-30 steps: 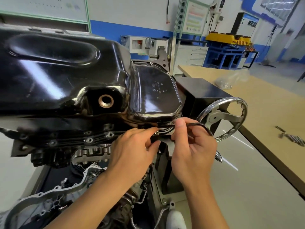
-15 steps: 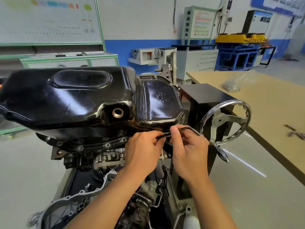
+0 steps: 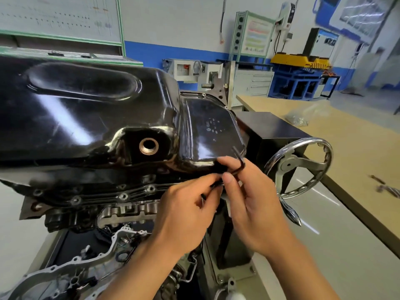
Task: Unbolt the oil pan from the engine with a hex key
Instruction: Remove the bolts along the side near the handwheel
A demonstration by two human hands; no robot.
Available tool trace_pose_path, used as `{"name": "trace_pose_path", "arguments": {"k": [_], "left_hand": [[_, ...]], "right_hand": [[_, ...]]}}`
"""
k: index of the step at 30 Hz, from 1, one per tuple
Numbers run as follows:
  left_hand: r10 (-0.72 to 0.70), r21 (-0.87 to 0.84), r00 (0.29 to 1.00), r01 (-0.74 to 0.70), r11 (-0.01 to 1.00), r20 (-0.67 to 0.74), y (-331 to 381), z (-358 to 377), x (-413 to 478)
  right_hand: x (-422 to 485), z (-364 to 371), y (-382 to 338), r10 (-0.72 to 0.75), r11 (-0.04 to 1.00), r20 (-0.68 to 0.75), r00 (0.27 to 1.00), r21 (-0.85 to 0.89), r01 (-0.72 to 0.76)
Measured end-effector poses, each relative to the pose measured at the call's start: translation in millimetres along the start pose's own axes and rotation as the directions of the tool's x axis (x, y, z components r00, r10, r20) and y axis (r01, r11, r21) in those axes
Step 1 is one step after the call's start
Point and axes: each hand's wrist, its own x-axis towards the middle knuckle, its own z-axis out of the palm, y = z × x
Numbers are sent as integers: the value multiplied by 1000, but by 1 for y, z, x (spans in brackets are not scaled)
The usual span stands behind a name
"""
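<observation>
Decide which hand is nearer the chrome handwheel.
Right. The right hand, gripping the hex key, is just left of the handwheel; the left hand lies beyond it, farther left.

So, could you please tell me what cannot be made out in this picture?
Head view:
- The worked bolt: hidden behind the left hand and the right hand pinching the black L-shaped hex key.
- The key's tip: covered by fingers.
- Stamped marks on the glossy black oil pan: too small.
- Metal pieces on the wooden table: blurred, cut by the right edge.

left grip (image 3: pixel 186 213): fingers curled, pinching hex key (image 3: pixel 239 158) | right grip (image 3: pixel 253 204): pinching same | forearms converge
</observation>
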Motion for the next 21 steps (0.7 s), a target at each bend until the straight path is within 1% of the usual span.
{"name": "trace_pose_path", "arguments": {"k": [2,4,8,11,15,17,19,21], "left_hand": [[72,-77,997,-71,994,12,1,-4,3],[109,-104,994,-107,989,5,0,-7,3],[111,-55,991,-116,992,-73,-6,-10,-2],[85,-57,993,-90,994,-88,-7,-10,-8],[74,-50,986,-83,995,-152,0,-7,-9],[59,-97,983,-77,992,-176,5,-6,-9],[57,-149,984,-82,985,-168,9,-5,-11],[72,-160,987,-95,983,-144,11,-4,-11]], "right_hand": [[-8,-2,1,-48,999,-4,999,18,48],[-14,-1,0,-71,995,-41,997,63,74],[-12,15,-4,-82,992,-148,986,83,95],[-13,21,-7,-49,991,-277,960,105,81],[-14,25,-10,-72,976,-387,919,162,144],[-14,26,-11,-51,975,-405,913,180,134],[-16,26,-12,-32,977,-382,924,184,110],[-17,25,-13,-19,977,-352,936,192,92]]}}
